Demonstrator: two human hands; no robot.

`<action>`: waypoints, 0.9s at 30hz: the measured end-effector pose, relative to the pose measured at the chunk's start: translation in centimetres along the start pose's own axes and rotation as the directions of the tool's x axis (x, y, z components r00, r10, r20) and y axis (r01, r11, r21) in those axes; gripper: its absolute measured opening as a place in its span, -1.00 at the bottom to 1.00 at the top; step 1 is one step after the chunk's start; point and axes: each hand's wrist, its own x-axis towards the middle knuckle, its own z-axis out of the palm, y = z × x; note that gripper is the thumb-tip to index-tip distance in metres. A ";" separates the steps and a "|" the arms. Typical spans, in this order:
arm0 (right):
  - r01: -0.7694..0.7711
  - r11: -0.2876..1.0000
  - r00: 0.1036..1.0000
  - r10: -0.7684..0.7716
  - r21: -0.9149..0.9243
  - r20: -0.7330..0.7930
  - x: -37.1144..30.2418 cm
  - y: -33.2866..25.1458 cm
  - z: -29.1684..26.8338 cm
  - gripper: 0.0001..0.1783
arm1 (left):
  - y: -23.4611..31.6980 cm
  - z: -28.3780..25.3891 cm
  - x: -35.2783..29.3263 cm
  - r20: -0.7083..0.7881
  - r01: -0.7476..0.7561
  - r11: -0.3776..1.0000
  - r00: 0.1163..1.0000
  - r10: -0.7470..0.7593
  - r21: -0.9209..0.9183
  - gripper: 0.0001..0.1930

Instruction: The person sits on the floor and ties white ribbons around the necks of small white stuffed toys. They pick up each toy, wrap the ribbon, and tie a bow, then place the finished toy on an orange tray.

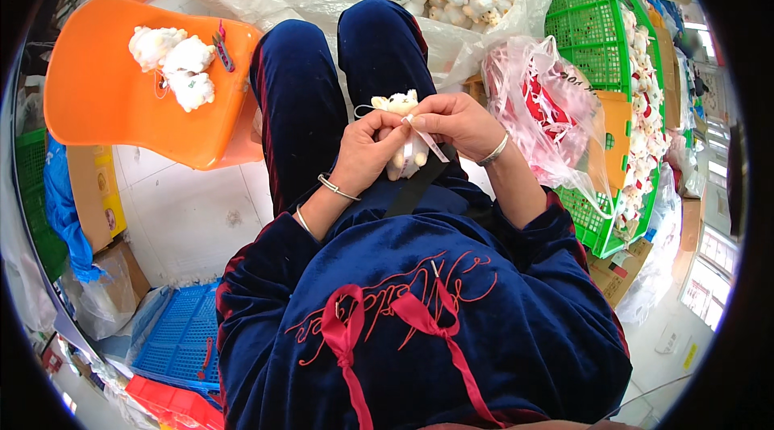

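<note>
A small cream plush animal (409,159) rests upright on my lap, its eared head showing above my fingers. A thin white ribbon (434,147) is at its neck, with a loop sticking out on the left and a loose end hanging to the right. My left hand (369,144) pinches the ribbon at the neck and lies against the toy's side. From the right, my right hand (461,124) pinches the ribbon at the same spot, thumb and forefinger pressed together. The fingers partly hide the knot area.
On an orange stool (89,83) to the left lie several white plush toys (189,67) and a pair of snippers (223,49). A big plastic bag (306,15) of plush toys lies ahead. Pink ribbons fill a clear bag (556,116) beside a green crate (584,19) at right.
</note>
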 end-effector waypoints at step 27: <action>0.183 0.805 0.900 -0.368 -0.564 -0.233 -1.6 -0.1 1.3 -0.89 | 3.5 0.2 0.6 0.294 -0.538 0.572 0.834 0.467 0.619 -0.88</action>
